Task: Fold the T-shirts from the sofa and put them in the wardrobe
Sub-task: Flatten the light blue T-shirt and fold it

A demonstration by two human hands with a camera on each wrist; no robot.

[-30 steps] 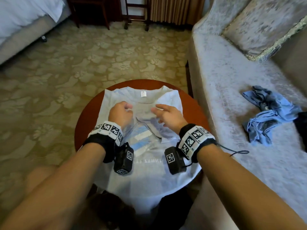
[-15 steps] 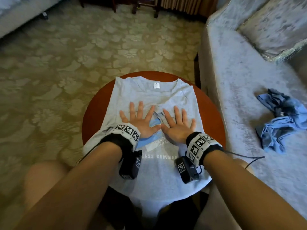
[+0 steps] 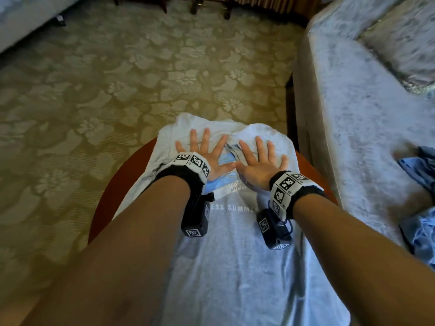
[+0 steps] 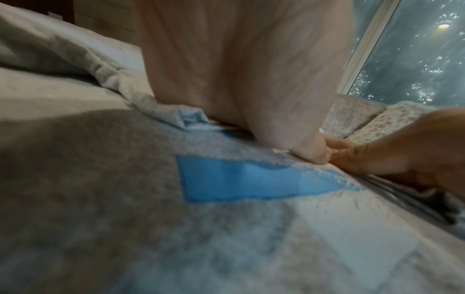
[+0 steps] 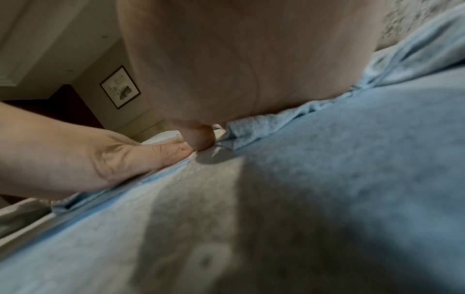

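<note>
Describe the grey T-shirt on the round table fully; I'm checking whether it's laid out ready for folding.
The grey T-shirt is soft knit with a blue chest print and white lettering. It lies face up on the round wooden table, hem toward the person and draping off the edge. The left hand and right hand press flat on its chest, thumbs touching. The neck area is rumpled.

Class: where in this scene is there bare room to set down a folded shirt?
Free: grey velvet sofa seat between patterned cushion and crumpled blue garments. Crowded: round red-brown table, covered by pale grey T-shirt under left hand and right hand.
</note>
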